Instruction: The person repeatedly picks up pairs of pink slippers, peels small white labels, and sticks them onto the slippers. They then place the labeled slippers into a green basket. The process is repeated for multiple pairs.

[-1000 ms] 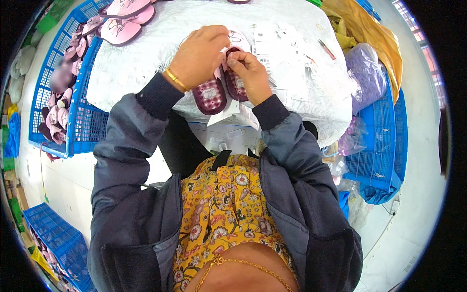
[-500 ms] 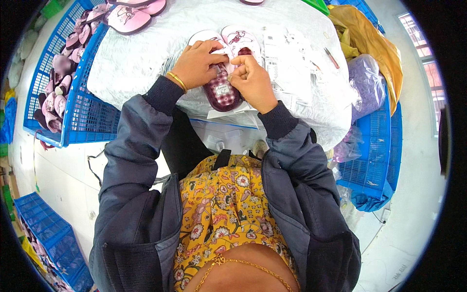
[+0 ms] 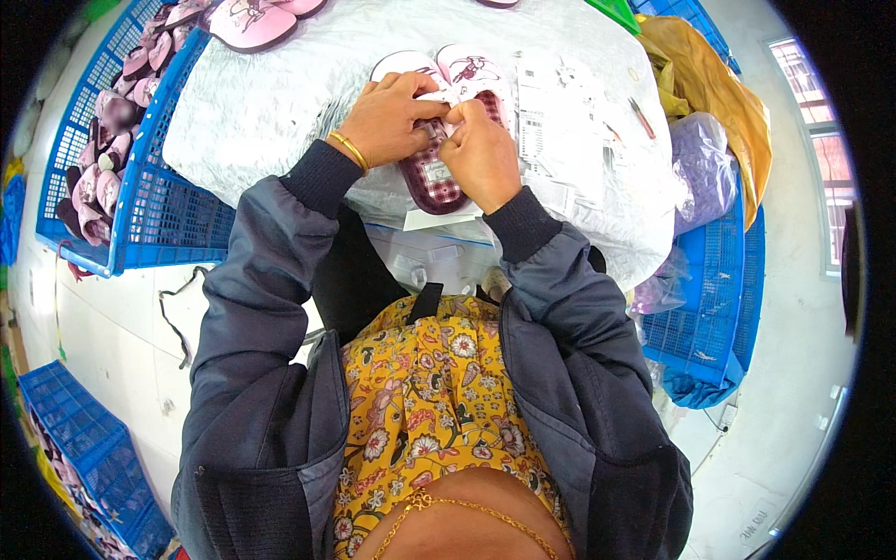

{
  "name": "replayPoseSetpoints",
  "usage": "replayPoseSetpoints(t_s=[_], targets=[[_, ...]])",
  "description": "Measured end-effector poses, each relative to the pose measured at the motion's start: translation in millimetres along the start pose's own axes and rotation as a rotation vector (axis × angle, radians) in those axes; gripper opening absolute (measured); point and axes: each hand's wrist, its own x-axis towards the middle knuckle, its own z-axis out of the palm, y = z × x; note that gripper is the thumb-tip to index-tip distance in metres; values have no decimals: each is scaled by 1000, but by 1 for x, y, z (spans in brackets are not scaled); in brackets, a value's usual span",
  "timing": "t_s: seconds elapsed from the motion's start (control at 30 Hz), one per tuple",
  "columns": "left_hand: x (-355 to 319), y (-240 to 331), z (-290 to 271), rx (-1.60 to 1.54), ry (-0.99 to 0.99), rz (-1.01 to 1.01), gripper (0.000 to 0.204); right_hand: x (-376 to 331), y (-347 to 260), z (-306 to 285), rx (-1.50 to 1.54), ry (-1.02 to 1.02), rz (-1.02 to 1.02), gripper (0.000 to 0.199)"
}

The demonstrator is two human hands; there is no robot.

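Observation:
A pair of pink slippers with dark red checked insoles lies on the plastic-covered table in front of me, toes pointing away. The left slipper [image 3: 434, 191] has a pale label on its heel. Over its pink upper, my left hand [image 3: 387, 121] lies with bent fingers, gripping near the inner edge. My right hand [image 3: 483, 154] is closed in a pinch beside the left fingertips, between the two slippers. Whatever its fingertips hold is too small and hidden to name. Part of the right slipper [image 3: 469, 67] shows beyond my right hand.
Printed paper sheets [image 3: 551, 140] and a thin pointed tool [image 3: 642, 119] lie to the right. More pink slippers [image 3: 250, 23] rest at the table's far left. A blue crate [image 3: 173, 177] full of slippers stands left; bagged purple material [image 3: 702, 173] sits right.
My right hand has turned slightly and its fingertips have come closer to the left hand. The left hand stays on the left slipper. The whole view has shifted a little.

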Motion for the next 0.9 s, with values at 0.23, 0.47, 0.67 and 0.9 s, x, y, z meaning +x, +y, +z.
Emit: replayPoseSetpoints(t_s=[0.23, 0.47, 0.67, 0.9], targets=[[-1, 0, 3, 4, 25, 0, 34, 2, -3, 1, -63, 24, -6, 24], [0, -5, 9, -13, 102, 31, 28, 4, -7, 8, -152, 80, -43, 21], [11, 3, 5, 64, 39, 28, 16, -2, 0, 12, -54, 136, -41, 22], [25, -2, 4, 273, -35, 191, 19, -2, 5, 12, -4, 154, -76, 24]])
